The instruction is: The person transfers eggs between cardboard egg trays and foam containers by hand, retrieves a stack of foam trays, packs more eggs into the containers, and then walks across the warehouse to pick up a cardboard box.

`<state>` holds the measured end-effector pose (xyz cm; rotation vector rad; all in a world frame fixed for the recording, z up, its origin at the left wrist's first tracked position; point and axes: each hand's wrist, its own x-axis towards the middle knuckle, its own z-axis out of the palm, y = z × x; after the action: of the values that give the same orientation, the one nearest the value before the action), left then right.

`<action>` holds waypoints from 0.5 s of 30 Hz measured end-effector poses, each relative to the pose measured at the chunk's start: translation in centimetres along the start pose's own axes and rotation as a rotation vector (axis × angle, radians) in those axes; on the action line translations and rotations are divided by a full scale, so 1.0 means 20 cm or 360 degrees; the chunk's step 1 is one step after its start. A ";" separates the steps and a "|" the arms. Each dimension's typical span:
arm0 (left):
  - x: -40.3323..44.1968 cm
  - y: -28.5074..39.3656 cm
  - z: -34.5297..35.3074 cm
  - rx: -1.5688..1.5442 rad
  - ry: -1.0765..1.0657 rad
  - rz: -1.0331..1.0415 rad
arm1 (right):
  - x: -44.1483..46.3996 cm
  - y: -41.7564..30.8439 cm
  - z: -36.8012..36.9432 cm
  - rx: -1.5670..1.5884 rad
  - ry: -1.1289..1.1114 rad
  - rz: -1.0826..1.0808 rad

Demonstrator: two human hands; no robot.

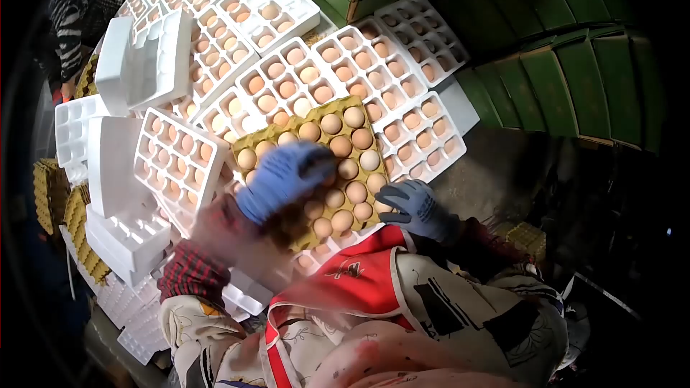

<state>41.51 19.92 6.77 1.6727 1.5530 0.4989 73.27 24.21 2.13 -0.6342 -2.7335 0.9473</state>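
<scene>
A brown pulp egg tray (331, 111) full of eggs lies in front of me, on top of white foam egg boxes. Over its left half is my left hand (287, 176) in a blue glove, smeared by motion; its fingers look curled, but whatever they may hold is hidden. At the tray's right edge, my right hand (420, 210) in a grey-blue glove has its fingers and thumb around an egg (382, 205) in the end cell. That egg still sits at tray level.
White foam boxes of eggs (287, 88) spread across the work surface. Foam lids and boxes (115, 165) stack at left, beside empty pulp trays (49, 190). Green crates (553, 90) stand at the right. Another person's striped sleeve (68, 36) shows at upper left.
</scene>
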 end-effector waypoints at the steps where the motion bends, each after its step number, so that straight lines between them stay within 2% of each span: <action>1: -0.10 0.05 0.18 0.0160 -0.0067 0.0187 | -0.03 -0.03 0.02 -0.0107 -0.0052 -0.0028; 2: -0.21 0.10 0.34 0.0354 -0.0144 0.0195 | -0.05 -0.04 0.06 -0.0115 -0.0044 -0.0041; 3: -0.29 0.12 0.48 0.0431 -0.0054 0.0288 | -0.08 -0.02 0.11 -0.0274 -0.0017 -0.0037; 5: -0.35 0.18 0.65 0.0585 -0.0024 0.0024 | -0.12 -0.02 0.12 -0.0436 0.0007 -0.0034; 7: -0.39 0.08 0.86 0.1120 0.0448 0.0207 | -0.10 0.01 0.06 0.0155 -0.0008 0.0175; 8: -0.39 0.10 0.84 0.1123 0.0466 0.0206 | -0.09 0.01 0.03 0.0703 0.0146 0.0397; 9: -0.39 0.11 0.82 0.0916 0.0482 0.0161 | -0.10 0.00 0.01 0.1253 0.0296 0.0623; 10: -0.39 0.12 0.80 0.0708 0.0493 0.0121 | -0.07 0.02 -0.01 0.1617 0.0301 0.0668; 11: -0.38 0.16 0.76 0.0708 0.0500 0.0127 | -0.03 0.06 -0.02 0.1986 0.0310 0.0708; 12: -0.38 0.21 0.70 0.0538 0.0488 0.0080 | 0.00 0.09 0.01 0.1765 0.0169 0.0569; 13: -0.38 0.23 0.66 0.0376 0.0488 0.0030 | 0.04 0.10 0.04 0.0833 0.0092 0.0313; 14: -0.38 0.15 0.68 0.0048 0.0428 -0.0066 | 0.08 0.03 0.05 0.0357 0.0104 0.0258; 15: -0.38 0.15 0.65 -0.0200 0.0655 0.0035 | 0.10 -0.03 0.05 -0.0115 0.0123 0.0203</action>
<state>51.78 9.13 2.77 1.5571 1.7496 0.9809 71.05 24.06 1.75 -0.8488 -2.6962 0.8347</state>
